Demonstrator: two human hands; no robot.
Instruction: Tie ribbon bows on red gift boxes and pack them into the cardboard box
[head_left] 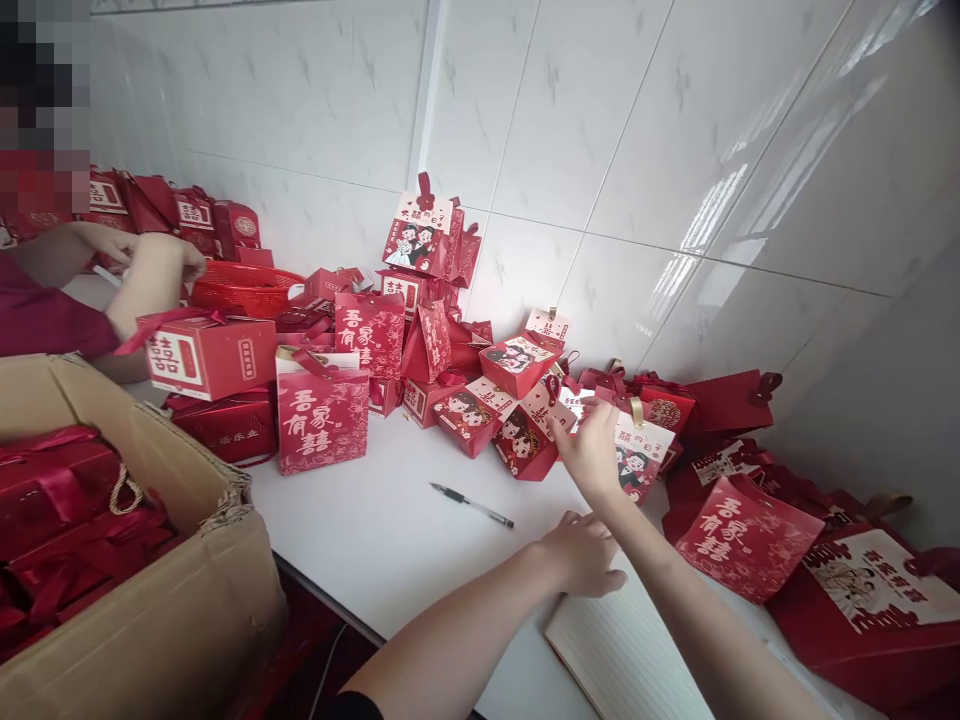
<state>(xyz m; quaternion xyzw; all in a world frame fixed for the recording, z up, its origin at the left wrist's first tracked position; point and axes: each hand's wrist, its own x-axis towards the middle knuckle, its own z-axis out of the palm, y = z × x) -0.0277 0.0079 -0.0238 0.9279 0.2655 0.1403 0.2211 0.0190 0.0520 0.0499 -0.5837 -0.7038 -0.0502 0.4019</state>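
Note:
My right hand (592, 455) is stretched over the heap of red paper gift boxes, thumb and fingers apart. It is nearest a red-and-white gift box with a cartoon couple (643, 455) and a red box with two cartoon faces (529, 440). Whether the fingertips touch a box is hard to see. My left hand (583, 555) rests low over the white table at the top of a lined notebook (626, 650). Its thumb sticks out, the other fingers are partly hidden, and nothing shows in it. A black-and-clear pen (472, 504) lies on the table left of my hands.
An open cardboard box (217, 580) of red gift boxes stands at the left. Behind it, another person's arms (146, 275) are beside a red plastic basket (244, 285). More gift boxes (750, 535) crowd the right side. A tiled wall (600, 130) closes off the back.

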